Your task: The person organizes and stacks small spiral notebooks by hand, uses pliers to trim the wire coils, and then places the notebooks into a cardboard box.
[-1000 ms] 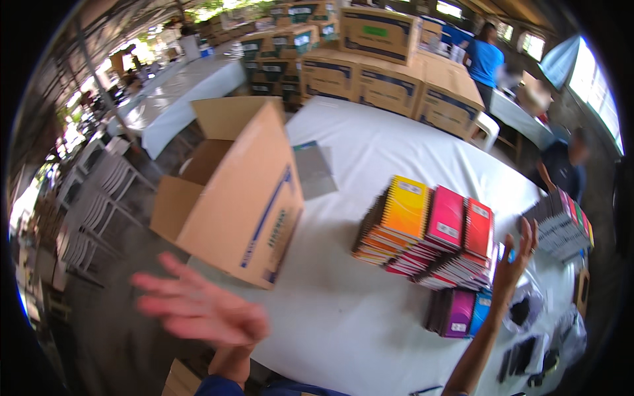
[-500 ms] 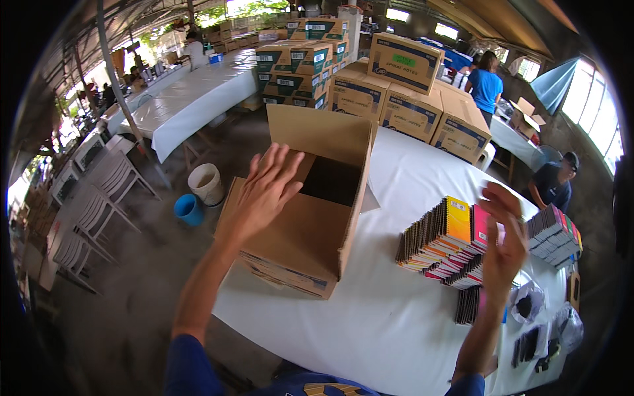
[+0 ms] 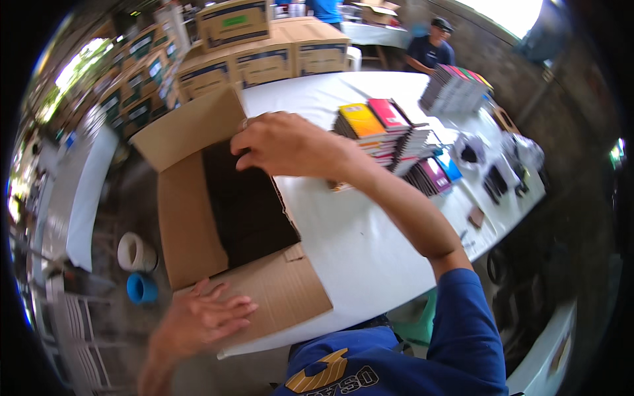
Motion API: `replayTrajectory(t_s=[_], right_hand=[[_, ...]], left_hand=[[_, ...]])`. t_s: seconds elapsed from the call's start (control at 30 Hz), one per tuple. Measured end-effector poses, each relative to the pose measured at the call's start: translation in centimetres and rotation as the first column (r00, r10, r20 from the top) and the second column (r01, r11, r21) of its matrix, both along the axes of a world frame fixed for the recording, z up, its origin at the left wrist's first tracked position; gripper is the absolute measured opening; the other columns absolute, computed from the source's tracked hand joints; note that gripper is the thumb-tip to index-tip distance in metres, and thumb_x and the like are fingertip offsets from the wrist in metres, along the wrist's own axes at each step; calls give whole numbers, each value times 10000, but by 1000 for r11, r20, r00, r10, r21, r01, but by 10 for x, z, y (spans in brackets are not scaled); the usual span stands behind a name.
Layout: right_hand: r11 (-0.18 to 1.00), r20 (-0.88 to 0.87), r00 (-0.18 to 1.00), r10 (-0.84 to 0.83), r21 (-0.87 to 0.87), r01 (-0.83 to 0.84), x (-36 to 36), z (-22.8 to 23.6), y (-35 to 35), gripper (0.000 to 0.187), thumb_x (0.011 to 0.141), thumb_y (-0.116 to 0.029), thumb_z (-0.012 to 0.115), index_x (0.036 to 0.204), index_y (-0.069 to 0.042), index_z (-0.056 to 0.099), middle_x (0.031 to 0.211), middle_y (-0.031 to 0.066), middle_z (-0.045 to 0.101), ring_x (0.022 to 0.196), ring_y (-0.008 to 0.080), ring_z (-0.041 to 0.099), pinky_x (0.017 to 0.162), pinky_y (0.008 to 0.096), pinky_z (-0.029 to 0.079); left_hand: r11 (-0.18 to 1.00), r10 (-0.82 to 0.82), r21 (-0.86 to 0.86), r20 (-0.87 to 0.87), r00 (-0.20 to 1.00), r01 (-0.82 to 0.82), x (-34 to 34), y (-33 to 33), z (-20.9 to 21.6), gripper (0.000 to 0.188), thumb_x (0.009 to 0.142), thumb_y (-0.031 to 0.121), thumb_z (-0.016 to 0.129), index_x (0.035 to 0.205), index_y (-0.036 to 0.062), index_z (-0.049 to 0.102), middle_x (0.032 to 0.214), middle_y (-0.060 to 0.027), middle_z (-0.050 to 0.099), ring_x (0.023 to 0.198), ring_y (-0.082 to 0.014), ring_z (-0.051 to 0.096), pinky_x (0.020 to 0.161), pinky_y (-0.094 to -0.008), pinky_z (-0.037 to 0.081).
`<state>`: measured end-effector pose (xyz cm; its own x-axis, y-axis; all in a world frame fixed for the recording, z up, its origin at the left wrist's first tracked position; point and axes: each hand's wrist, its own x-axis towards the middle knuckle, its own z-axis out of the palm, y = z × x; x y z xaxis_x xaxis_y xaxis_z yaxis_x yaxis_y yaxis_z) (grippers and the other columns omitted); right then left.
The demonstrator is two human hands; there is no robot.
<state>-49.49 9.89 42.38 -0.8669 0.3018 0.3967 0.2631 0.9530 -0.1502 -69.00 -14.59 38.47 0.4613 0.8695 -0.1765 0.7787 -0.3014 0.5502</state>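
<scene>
- Reaching across to the box [image 3: 188, 218], the right hand [image 3: 284, 142] is now hanging over its right edge, where half a second ago it was hovering in front of the notebooks [image 3: 362, 120]
- The right fingers are curling inward with a gap before the thumb; the hand itself is hiding the edge beneath, so I cannot tell whether it is gripping there
- The left hand [image 3: 211, 310], earlier hovering above the box, is now spreading over the near flap [image 3: 284, 294], fingers loose and apart, seemingly touching and not clasping anything
- The box is standing on the left part of the table [image 3: 337, 244], its dark inside facing up, its near flap folding outward toward the person
- This is apparently putting both hands at the opening, while the notebooks are standing untouched to the right
</scene>
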Motion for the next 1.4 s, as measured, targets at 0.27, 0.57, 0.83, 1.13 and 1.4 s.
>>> replayTrajectory(t_s=[0.27, 0.57, 0.83, 1.13, 1.4], right_hand=[[897, 671, 655, -347, 35, 440, 30, -70, -52, 962, 751, -668, 620, 1396, -5, 355, 1312, 437, 364, 1273, 548, 370, 952, 675, 353], [930, 358, 889, -286, -121, 348, 33, -133, -52, 908, 850, -564, 585, 1446, 43, 267, 1450, 423, 166, 1396, 525, 143, 1019, 710, 261], [966, 187, 960, 209, -193, -173, 36, -148, -12, 745, 865, -494, 612, 1383, 5, 420, 1491, 286, 260, 1432, 366, 201, 1156, 517, 198], [941, 372, 869, 328, -208, -267, -72, -142, 27, 448, 886, -322, 612, 1176, 15, 563, 1270, 252, 534, 1212, 362, 513, 980, 519, 445], [546, 428, 897, -112, -728, 415, -201, -167, 35, 179, 850, -72, 536, 957, -7, 664, 879, 157, 670, 834, 270, 675, 697, 443, 567]], left_hand=[[789, 87, 605, -283, 955, 107, 8, -1, -126, 353, 808, 255, 705, 1160, 282, 691, 1363, 26, 555, 1416, -379, 261, 1147, -598, 98], [805, 342, 573, -234, 910, -155, 24, 99, -37, 489, 762, 122, 691, 1245, 182, 637, 1489, -57, 397, 1437, -397, 175, 1125, -615, 153], [842, 454, 526, -565, 688, -124, -15, 115, 3, 639, 677, -77, 594, 1230, 237, 650, 1467, -11, 421, 1445, -349, 176, 1141, -604, 154], [722, 644, 526, -749, 157, -451, -128, 78, 5, 384, 863, 117, 542, 1212, 231, 651, 1512, -98, 346, 1442, -425, 108, 1130, -639, 75], [342, 938, 511, -240, 251, -789, -160, 121, -3, 451, 883, 93, 531, 1310, 233, 567, 1475, -114, 385, 1426, -431, 156, 1033, -742, 179]])
